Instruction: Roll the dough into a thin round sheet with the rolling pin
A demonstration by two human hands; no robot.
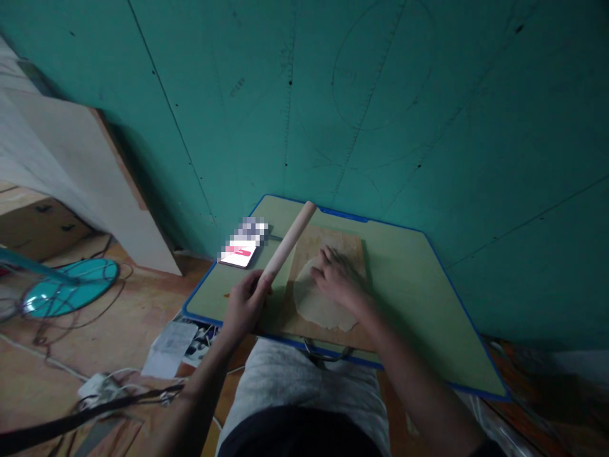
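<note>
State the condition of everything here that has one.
Pale wooden rolling pin: raised in the left hand.
Off-white dough sheet: flattened, right hand on it.
Brown wooden board: flat, under the dough.
Slim rectangular phone: screen lit.
Blue-edged green table: set up.
White flat panel: tilted.

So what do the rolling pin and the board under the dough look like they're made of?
The rolling pin looks like pale, smooth wood, probably unvarnished, judging by its even tan colour and lack of shine. The board also seems wooden, with a matte finish: it is warm brown with mottled tones, though plywood or bamboo can't be ruled out.
</note>
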